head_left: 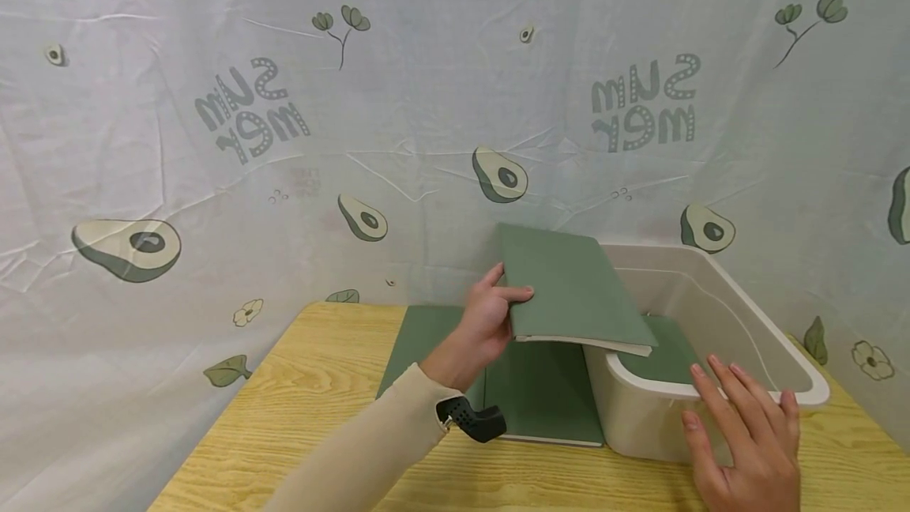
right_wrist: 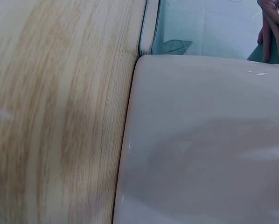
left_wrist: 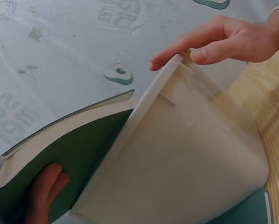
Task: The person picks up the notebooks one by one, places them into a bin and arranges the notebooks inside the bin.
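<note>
Green book [head_left: 579, 287], flat and rectangular, is held slanting over the rim of a smooth cream bin [head_left: 647, 417], gripped by the left hand [head_left: 489, 318]; fingers [left_wrist: 47, 186] beneath its cover are shown only from the left wrist. By the right hand [head_left: 753, 433], fingers outstretched, the rim is apparently touched.

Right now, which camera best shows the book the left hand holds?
The head view: the green book shows nearly its whole upper cover. The left wrist view shows its underside and page edges; the right wrist view, only a part behind the left hand.
</note>
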`<state>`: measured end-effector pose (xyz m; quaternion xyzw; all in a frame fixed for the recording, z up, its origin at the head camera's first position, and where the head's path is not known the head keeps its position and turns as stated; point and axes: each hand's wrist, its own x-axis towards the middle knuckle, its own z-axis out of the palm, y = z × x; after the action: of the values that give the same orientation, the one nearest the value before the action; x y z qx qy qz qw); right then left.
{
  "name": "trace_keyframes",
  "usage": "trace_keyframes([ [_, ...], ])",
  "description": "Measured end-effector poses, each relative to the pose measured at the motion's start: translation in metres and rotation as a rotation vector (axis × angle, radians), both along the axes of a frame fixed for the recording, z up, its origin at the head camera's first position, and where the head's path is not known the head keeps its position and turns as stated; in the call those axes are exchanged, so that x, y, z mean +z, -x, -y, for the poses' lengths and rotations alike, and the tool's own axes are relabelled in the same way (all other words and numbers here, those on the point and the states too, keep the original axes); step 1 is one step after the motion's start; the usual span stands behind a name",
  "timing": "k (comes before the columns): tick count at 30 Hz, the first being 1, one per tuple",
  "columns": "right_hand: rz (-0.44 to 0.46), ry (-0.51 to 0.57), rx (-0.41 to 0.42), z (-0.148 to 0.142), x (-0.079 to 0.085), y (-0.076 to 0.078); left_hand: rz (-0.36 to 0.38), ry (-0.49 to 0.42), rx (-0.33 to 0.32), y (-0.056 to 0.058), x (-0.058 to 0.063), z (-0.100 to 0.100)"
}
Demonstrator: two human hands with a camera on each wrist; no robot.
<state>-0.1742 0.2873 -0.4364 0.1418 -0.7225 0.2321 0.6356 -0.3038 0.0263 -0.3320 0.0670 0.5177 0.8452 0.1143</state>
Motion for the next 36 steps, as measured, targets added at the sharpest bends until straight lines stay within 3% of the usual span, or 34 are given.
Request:
trace_keyframes([
  [6, 0.004, 0.005, -0.013, 0.0, 0.001, -0.001, -0.002, -0.007, 0.005, -0.002, -0.001, -0.021],
  [22, -0.031, 0.009, -0.004, 0.001, 0.001, -0.001, 0.042, 0.097, 0.05, -0.009, 0.003, -0.074],
  [31, -0.046, 0.015, 0.012, 0.003, 0.002, 0.0, 0.006, 0.161, 0.059, -0.004, 0.006, -0.09],
  [36, -0.017, 0.013, 0.005, 0.001, -0.001, 0.0, 0.016, 0.147, 0.061, -0.006, 0.007, -0.1],
])
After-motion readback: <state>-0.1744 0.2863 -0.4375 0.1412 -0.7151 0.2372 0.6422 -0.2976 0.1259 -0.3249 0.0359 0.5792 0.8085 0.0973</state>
